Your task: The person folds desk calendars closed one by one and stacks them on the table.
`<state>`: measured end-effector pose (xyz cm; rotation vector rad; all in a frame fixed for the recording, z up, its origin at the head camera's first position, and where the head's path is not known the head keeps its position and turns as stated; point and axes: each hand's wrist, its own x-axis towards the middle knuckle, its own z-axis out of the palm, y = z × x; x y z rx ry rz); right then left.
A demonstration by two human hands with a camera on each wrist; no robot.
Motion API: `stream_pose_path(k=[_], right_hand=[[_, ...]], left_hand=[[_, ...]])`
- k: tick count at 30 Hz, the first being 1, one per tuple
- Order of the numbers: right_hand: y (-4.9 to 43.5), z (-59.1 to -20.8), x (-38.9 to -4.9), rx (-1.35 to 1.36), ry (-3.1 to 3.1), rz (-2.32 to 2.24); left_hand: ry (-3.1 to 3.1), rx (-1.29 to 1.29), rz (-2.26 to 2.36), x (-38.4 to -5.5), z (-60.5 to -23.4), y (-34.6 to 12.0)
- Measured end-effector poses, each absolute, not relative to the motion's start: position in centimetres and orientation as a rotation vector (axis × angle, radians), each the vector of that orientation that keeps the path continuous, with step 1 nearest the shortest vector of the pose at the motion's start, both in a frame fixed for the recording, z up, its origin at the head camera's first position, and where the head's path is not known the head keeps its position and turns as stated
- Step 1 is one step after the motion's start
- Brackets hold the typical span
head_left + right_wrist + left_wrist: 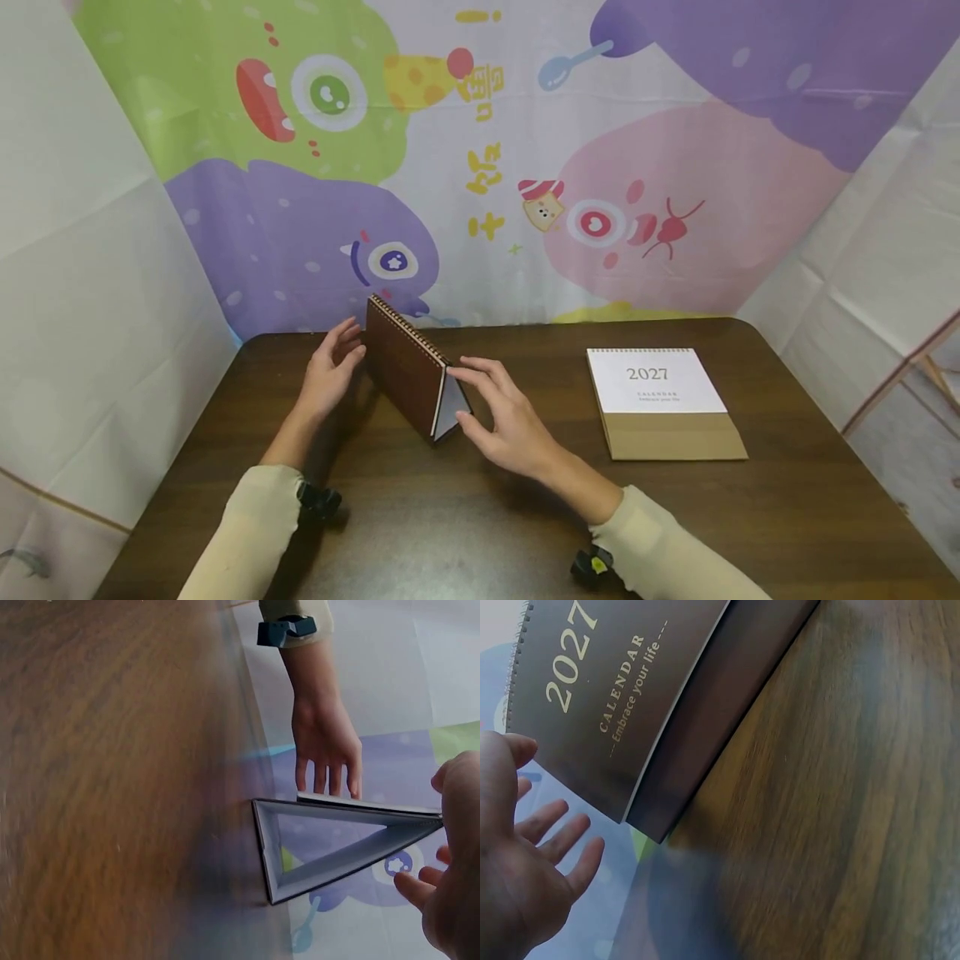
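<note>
A dark brown desk calendar stands like a tent on the table, its spiral-bound edge on top. In the left wrist view the calendar's cover reads 2027 in gold. By its far left end is my left hand, fingers loosely bent and nothing gripped. My right hand is at the near right end, thumb and fingers spread, fingertips right at the top corner. Seen from the right wrist, the calendar's open triangular end points its spiral edge between the thumb and fingers of that hand.
Farther right on the wooden table is a white 2027 calendar with a tan base. A cloth backdrop with cartoon monsters hangs behind the table's back edge, and pale cloth walls flank both sides.
</note>
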<state>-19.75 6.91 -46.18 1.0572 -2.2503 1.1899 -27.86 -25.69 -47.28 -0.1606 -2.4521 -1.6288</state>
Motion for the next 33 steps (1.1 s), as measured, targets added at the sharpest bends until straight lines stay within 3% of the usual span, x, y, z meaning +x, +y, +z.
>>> stream_pose_path(k=[8,14,26,33], right_hand=[[5.5,-46.2,-19.7,0.918,-2.258,1.349],[4.8,-46.1,-19.9,0.871,-2.250,1.401],[4.0,-45.9,-20.6,0.797,-2.221,1.435],[3.5,-45.7,-20.9,0.715,-2.190,1.444]], left_hand=[[-2.314,-0.290,-1.725,-32.1,-52.6,-28.3],[-2.336,-0.197,-1.654,-34.1,-54.6,-29.1],[-2.340,-0.172,-1.629,-33.2,-53.4,-28.0],[-2.463,-0.126,-1.651,-28.8,-47.8,-25.1]])
